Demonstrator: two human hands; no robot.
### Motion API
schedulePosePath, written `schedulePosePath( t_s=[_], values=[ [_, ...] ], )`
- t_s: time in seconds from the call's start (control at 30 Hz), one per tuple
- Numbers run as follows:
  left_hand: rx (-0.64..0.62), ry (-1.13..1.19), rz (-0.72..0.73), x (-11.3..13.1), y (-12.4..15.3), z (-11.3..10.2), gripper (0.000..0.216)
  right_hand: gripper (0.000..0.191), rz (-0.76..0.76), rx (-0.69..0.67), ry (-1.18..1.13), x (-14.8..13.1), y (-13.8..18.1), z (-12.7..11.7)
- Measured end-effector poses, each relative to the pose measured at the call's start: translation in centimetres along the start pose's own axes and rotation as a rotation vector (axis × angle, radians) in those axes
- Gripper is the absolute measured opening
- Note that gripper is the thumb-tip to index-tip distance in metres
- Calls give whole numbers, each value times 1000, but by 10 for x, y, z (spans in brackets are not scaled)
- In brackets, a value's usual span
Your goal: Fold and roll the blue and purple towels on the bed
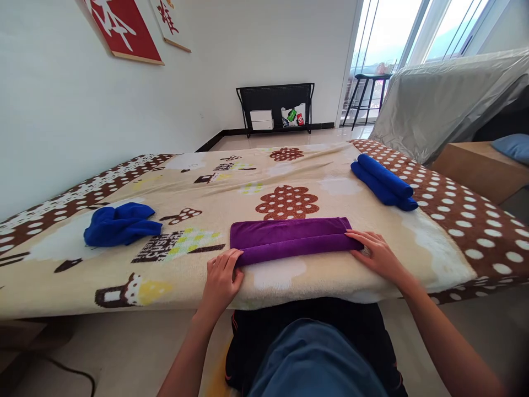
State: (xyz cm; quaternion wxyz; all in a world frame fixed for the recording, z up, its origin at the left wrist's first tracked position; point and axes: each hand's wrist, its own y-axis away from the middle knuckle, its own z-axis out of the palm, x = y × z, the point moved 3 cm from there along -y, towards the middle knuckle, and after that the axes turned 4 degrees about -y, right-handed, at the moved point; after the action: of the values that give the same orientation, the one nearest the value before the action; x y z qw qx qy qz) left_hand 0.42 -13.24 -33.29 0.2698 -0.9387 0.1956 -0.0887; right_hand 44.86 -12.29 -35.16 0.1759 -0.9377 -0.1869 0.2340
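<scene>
A purple towel (289,234) lies on the blanket-covered bed in front of me, with its near edge rolled into a tube and a flat strip behind it. My left hand (223,275) has its fingers closed on the left end of the roll. At the right end, my right hand (376,252) grips the roll, thumb below and fingers on top. Off to the left sits a crumpled blue towel (122,224). Two blue rolled towels (384,182) lie side by side on the right of the bed.
The bed's patterned blanket (198,187) has a brown polka-dot border. Beyond it stand a black rack (275,99) with a white box, and a dark stool (367,91) by the window. A plastic-covered object (450,99) and a cardboard box (475,165) are at right.
</scene>
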Motion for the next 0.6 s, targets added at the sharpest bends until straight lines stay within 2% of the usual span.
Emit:
schedulePosePath(
  t_s=[0.17, 0.37, 0.6],
  values=[
    [-11, 88, -103, -5, -23, 10, 33, 39, 24, 37, 26, 2, -10, 3],
    [-48, 193, -297, -13, -42, 17, 33, 40, 125, 45, -8, 14, -34, 9],
    [-23, 400, -428, -24, -35, 12, 30, 41, 156, 71, -92, 16, -36, 8]
  ],
)
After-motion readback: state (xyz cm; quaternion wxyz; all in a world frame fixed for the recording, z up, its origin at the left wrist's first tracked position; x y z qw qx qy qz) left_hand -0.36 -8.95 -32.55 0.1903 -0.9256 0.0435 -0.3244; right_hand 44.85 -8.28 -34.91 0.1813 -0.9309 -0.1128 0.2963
